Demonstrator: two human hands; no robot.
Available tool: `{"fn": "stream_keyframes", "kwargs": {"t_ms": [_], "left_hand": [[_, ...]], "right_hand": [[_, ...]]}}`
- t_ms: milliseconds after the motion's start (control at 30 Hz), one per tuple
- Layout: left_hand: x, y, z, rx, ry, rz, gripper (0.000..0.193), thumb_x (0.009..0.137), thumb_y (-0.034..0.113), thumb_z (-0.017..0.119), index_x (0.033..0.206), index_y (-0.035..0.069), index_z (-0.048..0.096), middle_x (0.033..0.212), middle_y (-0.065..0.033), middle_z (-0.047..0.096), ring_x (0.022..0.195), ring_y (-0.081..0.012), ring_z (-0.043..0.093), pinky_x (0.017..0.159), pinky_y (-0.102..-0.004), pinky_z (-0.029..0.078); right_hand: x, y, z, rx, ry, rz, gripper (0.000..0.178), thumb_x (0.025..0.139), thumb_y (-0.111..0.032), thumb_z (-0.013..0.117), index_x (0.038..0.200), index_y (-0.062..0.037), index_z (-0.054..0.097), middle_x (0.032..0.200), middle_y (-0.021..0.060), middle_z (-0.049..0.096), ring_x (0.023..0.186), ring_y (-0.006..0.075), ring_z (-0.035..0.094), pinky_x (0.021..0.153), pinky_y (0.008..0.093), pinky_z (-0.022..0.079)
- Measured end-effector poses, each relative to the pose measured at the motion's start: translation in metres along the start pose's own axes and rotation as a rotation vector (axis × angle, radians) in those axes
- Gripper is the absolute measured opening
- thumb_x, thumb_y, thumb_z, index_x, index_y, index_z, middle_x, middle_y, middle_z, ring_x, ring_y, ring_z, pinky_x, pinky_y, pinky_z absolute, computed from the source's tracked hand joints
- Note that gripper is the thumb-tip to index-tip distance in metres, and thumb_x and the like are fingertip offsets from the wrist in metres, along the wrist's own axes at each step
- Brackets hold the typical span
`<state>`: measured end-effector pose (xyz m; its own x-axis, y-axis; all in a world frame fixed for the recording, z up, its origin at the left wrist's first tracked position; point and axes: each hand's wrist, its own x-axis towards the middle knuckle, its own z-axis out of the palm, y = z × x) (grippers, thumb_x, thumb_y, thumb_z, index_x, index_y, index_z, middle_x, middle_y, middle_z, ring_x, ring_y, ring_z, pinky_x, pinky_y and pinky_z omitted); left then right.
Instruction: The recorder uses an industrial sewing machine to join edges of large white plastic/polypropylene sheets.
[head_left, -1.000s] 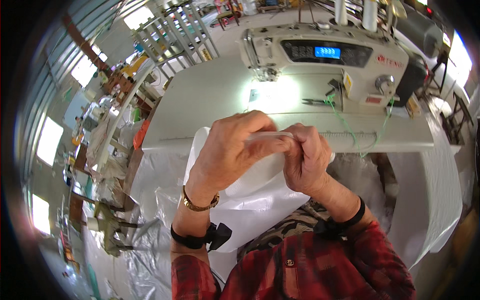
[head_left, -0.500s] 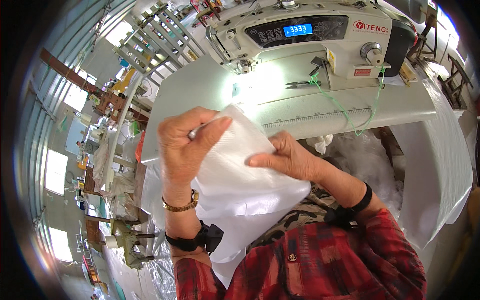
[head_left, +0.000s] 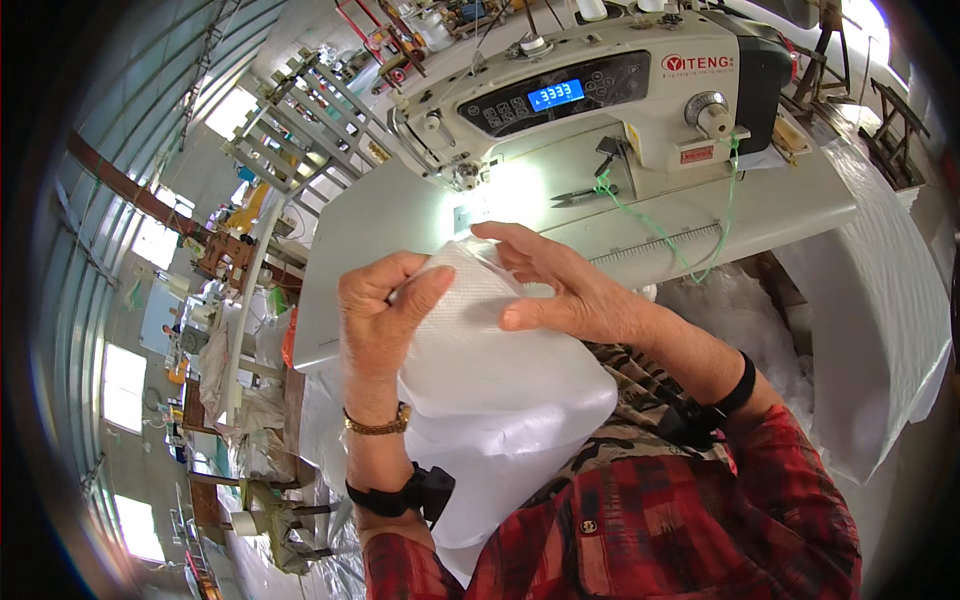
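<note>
Pinching the white woven plastic sheet (head_left: pixel 500 370) at ten o'clock, the left hand (head_left: pixel 380 308) has thumb against fingers; the right hand (head_left: pixel 575 288), at one, holds thumb spread from fingers. Roughly six o'clock from the sewing machine (head_left: pixel 600 92), the sheet runs lengthwise twelve-to-six, narrow end at twelve.

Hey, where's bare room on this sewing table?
Bare: the pale grey tabletop left of the white sewing machine, and right of the looped green cord. Crowded: around the pointed black snips, and where the left hand grips textured white sheeting beside the open right hand.
</note>
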<state>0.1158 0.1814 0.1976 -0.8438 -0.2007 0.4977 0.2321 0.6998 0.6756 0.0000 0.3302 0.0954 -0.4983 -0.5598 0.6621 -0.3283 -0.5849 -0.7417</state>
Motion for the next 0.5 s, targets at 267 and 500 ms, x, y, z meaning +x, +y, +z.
{"fn": "stream_keyframes", "kwargs": {"t_ms": [267, 500], "left_hand": [[-0.001, -0.009, 0.011, -0.058, -0.024, -0.062, 0.02, 0.085, 0.015, 0.074, 0.074, 0.0, 0.067, 0.058, 0.0075, 0.049, 0.055, -0.0012, 0.039, 0.05, -0.0193, 0.028], [0.006, -0.023, 0.021, -0.092, -0.046, -0.121, 0.029, 0.089, 0.016, 0.069, 0.068, -0.001, 0.059, 0.056, 0.0085, 0.039, 0.054, -0.0012, 0.03, 0.047, -0.0221, 0.022]], "right_hand": [[0.017, -0.027, 0.002, 0.087, -0.286, 0.416, 0.041, 0.095, -0.036, 0.059, 0.079, 0.0019, 0.063, 0.057, 0.0041, 0.051, 0.057, 0.011, 0.039, 0.051, 0.0324, 0.038], [-0.003, -0.028, 0.01, -0.56, -0.055, 0.172, 0.023, 0.094, -0.018, 0.056, 0.087, 0.0047, 0.058, 0.06, 0.0163, 0.057, 0.055, 0.0307, 0.058, 0.052, 0.0401, 0.044]]}}
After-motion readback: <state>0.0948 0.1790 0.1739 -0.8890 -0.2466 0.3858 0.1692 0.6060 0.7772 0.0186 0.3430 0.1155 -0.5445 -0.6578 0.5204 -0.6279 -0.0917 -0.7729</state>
